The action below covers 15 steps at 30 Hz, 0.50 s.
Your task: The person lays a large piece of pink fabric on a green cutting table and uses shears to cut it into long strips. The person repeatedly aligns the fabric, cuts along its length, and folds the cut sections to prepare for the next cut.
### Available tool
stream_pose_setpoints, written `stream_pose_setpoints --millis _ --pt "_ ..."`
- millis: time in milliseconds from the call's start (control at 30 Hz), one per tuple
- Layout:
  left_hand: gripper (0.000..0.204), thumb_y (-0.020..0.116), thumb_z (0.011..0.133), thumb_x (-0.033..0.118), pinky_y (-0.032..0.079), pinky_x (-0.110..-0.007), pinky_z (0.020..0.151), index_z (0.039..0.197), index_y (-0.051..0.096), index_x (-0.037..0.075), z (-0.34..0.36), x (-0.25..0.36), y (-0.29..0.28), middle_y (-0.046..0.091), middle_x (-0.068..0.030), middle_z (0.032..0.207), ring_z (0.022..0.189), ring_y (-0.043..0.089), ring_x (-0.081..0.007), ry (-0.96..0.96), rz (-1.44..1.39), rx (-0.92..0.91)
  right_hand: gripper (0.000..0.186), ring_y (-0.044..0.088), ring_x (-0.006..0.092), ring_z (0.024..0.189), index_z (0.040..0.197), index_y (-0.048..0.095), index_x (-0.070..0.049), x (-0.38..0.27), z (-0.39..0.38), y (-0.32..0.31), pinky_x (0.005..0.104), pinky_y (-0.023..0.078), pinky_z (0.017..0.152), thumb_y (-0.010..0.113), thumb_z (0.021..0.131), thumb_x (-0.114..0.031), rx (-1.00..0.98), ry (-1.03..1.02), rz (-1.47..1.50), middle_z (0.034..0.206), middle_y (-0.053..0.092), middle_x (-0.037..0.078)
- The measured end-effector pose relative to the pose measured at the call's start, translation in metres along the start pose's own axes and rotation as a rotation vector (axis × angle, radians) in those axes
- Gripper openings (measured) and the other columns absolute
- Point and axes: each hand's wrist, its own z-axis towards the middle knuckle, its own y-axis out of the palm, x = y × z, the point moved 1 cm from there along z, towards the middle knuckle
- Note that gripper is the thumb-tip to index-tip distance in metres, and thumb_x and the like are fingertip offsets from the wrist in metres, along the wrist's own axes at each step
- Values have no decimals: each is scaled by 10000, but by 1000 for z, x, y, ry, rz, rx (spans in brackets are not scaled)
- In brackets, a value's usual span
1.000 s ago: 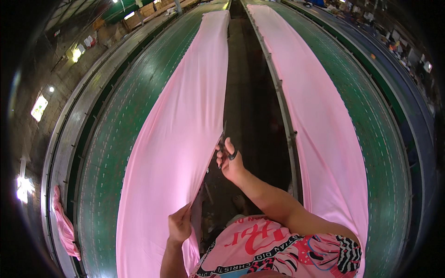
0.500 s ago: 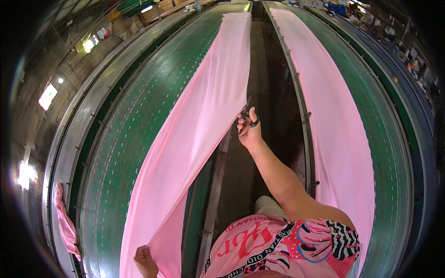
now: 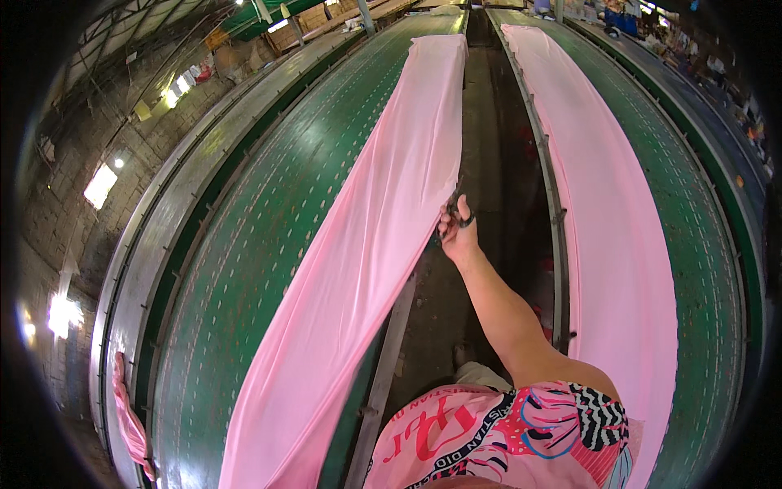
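My right hand point(image 3: 459, 231) is stretched out over the gap between two long tables, closed round the handles of dark scissors point(image 3: 467, 220). The scissors' blades point away from me and meet the near edge of a long pink cloth point(image 3: 358, 236); exactly how the blades sit on the edge is too small to tell. That cloth runs lengthwise along the left green table, with folds and its right edge hanging over the table side. My left hand is out of view.
The left green table point(image 3: 236, 269) has dotted pale lines and a raised metal rail point(image 3: 389, 359). Another pink cloth point(image 3: 611, 228) covers the right-hand table. A bunched pink strip point(image 3: 129, 416) lies at the far-left table's edge. A dark floor gap point(image 3: 497, 163) lies between.
My left hand, which pinched the cloth's near edge at the lower left, has gone out of view. The view has shifted, and the cloth's near part now lies more gathered. The scissors remain at the edge.
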Motion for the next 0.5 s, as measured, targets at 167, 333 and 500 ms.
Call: stream_pose_setpoints --millis 167,333,500 --pt "322 682 989 67 449 -494 1127 1311 671 51 26 185 77 618 -186 1398 1296 576 -349 344 -174 371 503 594 141 618 1007 677 -102 -12 3 -22 284 485 576 780 920 -586 -17 115 -120 764 639 10" --pt "604 865 833 198 525 -470 1027 1367 631 39 -69 621 -16 638 -198 1306 1208 623 -380 1063 -746 -217 508 590 154 642 1092 663 -65 -42 -23 -33 305 485 583 749 966 -550 -37 273 -177 793 616 16" --pt "648 865 783 210 584 -478 858 1370 622 81 -117 811 -29 680 -169 1083 1035 703 -355 1320 -447 -67 550 569 178 629 1104 687 -78 -58 -41 -19 312 476 617 702 973 -612 -21 287 -293 773 600 9"
